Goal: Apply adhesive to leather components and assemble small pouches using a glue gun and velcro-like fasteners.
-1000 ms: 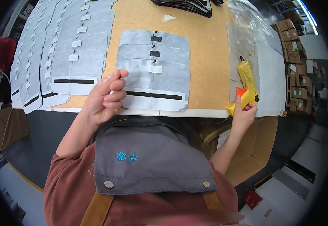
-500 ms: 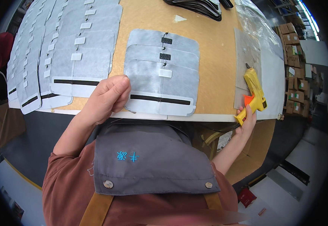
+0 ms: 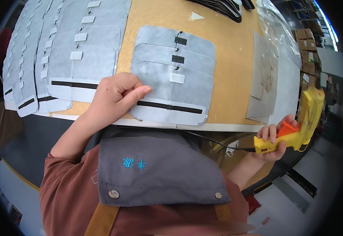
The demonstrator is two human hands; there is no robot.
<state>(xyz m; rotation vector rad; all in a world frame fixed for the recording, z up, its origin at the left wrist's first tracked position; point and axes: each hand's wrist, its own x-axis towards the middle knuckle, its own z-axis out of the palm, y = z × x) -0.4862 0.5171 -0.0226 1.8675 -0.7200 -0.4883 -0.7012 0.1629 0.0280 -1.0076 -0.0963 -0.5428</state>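
My right hand [image 3: 274, 154] grips the handle of a yellow glue gun [image 3: 312, 112] with an orange trigger, held out past the table's right front corner. A black cord runs from its handle toward the left. My left hand [image 3: 114, 96] is curled, thumb against fingers, over the left edge of overlapping grey fabric sheets [image 3: 152, 84]; whether anything is pinched in it is hidden. The front sheet bears a black strip [image 3: 170, 106] and a white tab [image 3: 177, 78]. Two black textured tabs [image 3: 178, 59] sit on the sheets behind it.
More overlapping grey sheets [image 3: 88, 70] with white tabs cover the table's left. A stained clear board [image 3: 263, 88] and crumpled plastic film [image 3: 276, 35] lie on the right. Dark stacked pieces [image 3: 222, 8] rest at the back. Cardboard boxes [image 3: 307, 45] stand beyond the table.
My right hand has carried the glue gun from above the table's right edge outward to the right and nearer me. My left hand has shifted slightly right, its thumb now pointing over the sheets.
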